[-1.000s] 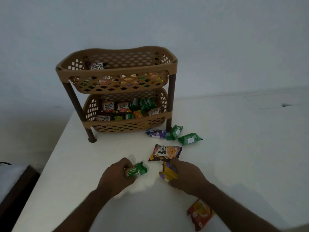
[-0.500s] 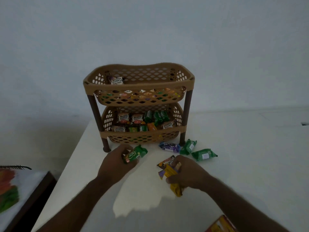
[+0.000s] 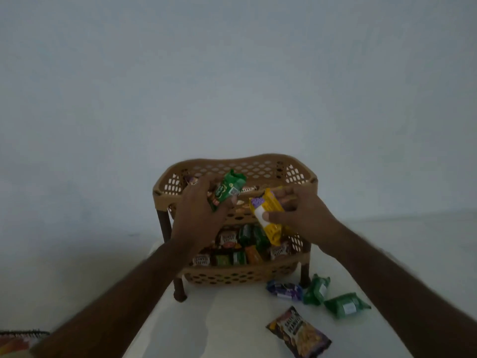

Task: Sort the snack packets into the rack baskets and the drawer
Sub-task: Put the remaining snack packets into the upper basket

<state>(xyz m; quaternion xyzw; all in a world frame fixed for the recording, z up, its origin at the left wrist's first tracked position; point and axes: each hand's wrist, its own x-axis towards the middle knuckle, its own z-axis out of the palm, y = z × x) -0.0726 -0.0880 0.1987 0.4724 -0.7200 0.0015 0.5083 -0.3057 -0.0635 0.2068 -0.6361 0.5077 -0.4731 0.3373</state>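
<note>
A tan two-tier rack stands on the white table, its top basket (image 3: 260, 167) above a lower basket (image 3: 240, 276) filled with several packets. My left hand (image 3: 200, 215) grips a green packet (image 3: 227, 189) at the top basket's front rim. My right hand (image 3: 299, 211) holds a yellow packet (image 3: 268, 215) just in front of the same rim. Loose on the table to the right lie a purple packet (image 3: 285, 290), two green packets (image 3: 317, 290) (image 3: 346, 304) and a dark peanut packet (image 3: 299, 332).
The white table (image 3: 219, 329) ends at a left edge running from the rack's brown leg (image 3: 179, 290) toward me. Something colourful with a dark edge (image 3: 15, 342) lies lower at the bottom left. A plain wall stands behind the rack.
Both hands rose from the table up to the top basket's front rim, carrying the green and yellow packets. The peanut packet stayed on the table. The view tilted upward.
</note>
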